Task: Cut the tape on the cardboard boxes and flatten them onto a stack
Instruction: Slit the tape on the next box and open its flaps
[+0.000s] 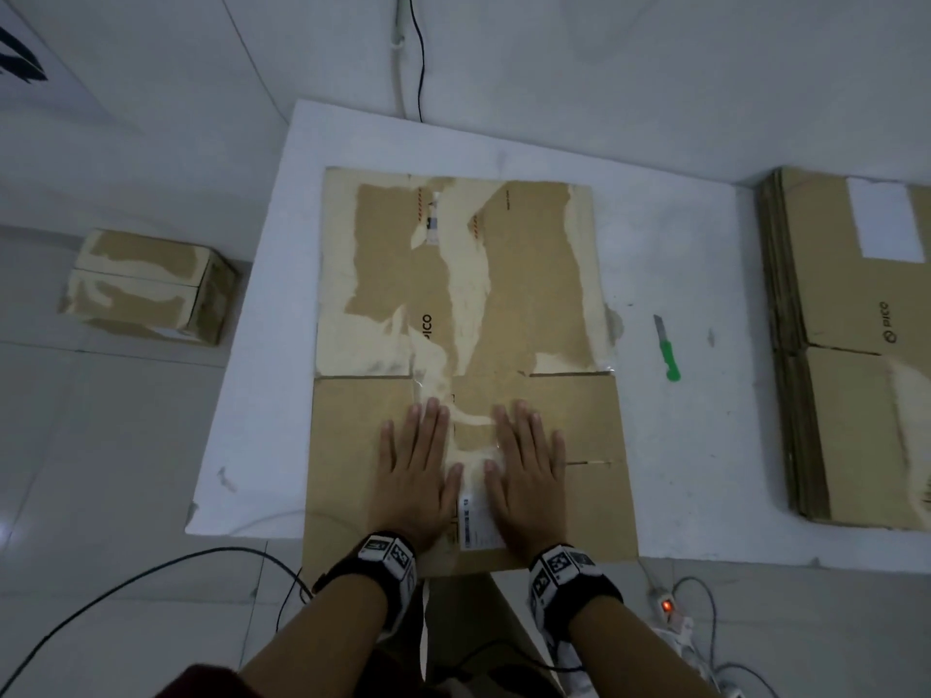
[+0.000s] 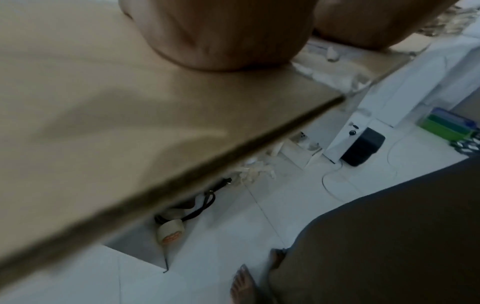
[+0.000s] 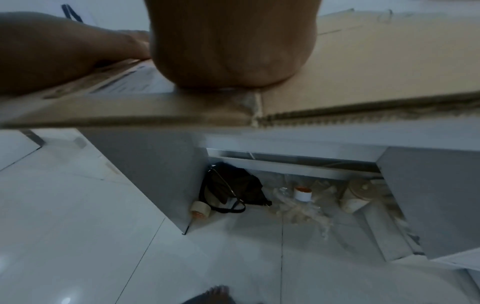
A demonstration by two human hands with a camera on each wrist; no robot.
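Note:
A flattened cardboard box (image 1: pixel 468 304) with torn, pale patches lies on the white table (image 1: pixel 670 445), its near edge overhanging the table front. My left hand (image 1: pixel 415 463) and right hand (image 1: pixel 526 466) press flat on its near flaps, fingers straight, side by side. A white label (image 1: pixel 476 521) shows between them. In the wrist views the heel of each hand, left hand (image 2: pixel 221 35) and right hand (image 3: pixel 231 45), rests on the cardboard (image 2: pixel 103 107), (image 3: pixel 363 72). A green-handled knife (image 1: pixel 667 347) lies on the table right of the box. A stack of flattened boxes (image 1: pixel 851 355) sits at the table's right end.
A taped-up cardboard box (image 1: pixel 148 287) stands on the floor to the left. Cables (image 1: pixel 151 571) and a power strip (image 1: pixel 667 607) lie on the floor near my feet. Under the table are a black bag (image 3: pixel 233 185), a tape roll (image 3: pixel 200 208) and plastic scraps.

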